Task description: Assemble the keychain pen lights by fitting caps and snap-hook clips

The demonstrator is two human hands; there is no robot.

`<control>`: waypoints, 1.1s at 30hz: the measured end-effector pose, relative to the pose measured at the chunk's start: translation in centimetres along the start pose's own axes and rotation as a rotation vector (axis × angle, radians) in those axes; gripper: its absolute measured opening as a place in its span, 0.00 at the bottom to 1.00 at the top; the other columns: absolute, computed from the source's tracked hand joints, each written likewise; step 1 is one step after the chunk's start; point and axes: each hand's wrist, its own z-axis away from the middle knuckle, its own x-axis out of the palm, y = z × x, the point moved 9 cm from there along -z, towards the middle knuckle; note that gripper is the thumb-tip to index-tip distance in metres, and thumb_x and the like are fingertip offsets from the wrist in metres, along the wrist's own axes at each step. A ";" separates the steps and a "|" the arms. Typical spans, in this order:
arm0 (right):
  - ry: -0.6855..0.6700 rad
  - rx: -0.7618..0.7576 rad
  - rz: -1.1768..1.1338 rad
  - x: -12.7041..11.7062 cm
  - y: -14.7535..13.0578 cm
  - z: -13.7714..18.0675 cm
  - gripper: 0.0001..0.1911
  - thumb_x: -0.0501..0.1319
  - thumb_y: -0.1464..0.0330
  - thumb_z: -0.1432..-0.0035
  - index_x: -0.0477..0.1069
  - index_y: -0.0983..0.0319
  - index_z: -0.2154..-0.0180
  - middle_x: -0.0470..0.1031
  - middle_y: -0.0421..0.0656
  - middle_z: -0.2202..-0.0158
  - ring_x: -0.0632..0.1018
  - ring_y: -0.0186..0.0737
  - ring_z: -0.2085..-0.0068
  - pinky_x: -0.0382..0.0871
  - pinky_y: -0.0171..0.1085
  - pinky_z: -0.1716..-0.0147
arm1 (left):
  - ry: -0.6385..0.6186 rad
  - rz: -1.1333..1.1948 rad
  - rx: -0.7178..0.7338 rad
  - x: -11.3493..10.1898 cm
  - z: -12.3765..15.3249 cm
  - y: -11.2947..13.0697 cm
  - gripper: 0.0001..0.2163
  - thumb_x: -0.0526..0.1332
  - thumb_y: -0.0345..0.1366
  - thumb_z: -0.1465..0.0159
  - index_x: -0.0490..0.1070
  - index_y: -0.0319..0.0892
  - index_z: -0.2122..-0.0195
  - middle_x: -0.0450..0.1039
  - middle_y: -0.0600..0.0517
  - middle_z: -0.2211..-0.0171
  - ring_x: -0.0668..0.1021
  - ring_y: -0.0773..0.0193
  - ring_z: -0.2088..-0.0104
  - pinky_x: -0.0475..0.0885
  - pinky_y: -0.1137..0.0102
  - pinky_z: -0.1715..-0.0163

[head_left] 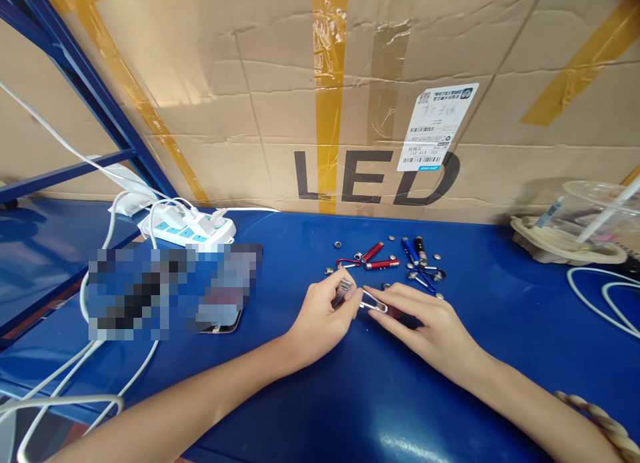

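Note:
My left hand [323, 316] is closed in a pinch on a small metallic keychain flashlight [343, 291] above the blue table [350, 396]. My right hand [425, 323] rests on the table beside it, fingers extended, with its fingertips touching the silver carabiner clip [374, 306] that hangs from that flashlight. Just beyond lie red flashlights [377, 258], blue flashlights [411, 250] and several small button cells [337, 244], scattered loose.
A large cardboard box marked LED [370, 83] walls off the back. A white power strip [193, 230] with plugs and white cables sits at left, a phone [223, 323] beside a blurred patch. A clear plastic cup [595, 216] and white cable loops [600, 296] are at right.

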 end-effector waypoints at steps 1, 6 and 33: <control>-0.008 -0.020 0.014 0.1 -0.1 0.1 0.16 0.55 0.62 0.40 0.73 0.57 0.52 0.73 0.43 0.69 0.74 0.35 0.70 0.71 0.34 0.69 | 0.003 -0.022 0.007 -0.1 0.1 0.1 0.13 0.54 0.38 0.39 0.52 0.42 0.79 0.53 0.59 0.82 0.58 0.73 0.79 0.54 0.74 0.76; -0.051 -0.077 0.081 0.5 -0.8 0.2 0.17 0.53 0.65 0.39 0.72 0.57 0.50 0.72 0.42 0.71 0.73 0.35 0.71 0.70 0.33 0.70 | -0.053 0.014 0.020 0.4 0.3 0.2 0.14 0.53 0.39 0.39 0.52 0.41 0.79 0.52 0.59 0.82 0.57 0.73 0.79 0.53 0.73 0.77; 0.063 -0.345 0.234 -0.4 -3.5 0.5 0.12 0.50 0.70 0.37 0.71 0.64 0.67 0.62 0.39 0.78 0.64 0.32 0.77 0.64 0.31 0.75 | -0.198 0.118 -0.051 2.1 0.7 -0.6 0.13 0.51 0.43 0.36 0.53 0.42 0.74 0.50 0.59 0.78 0.57 0.72 0.77 0.55 0.74 0.76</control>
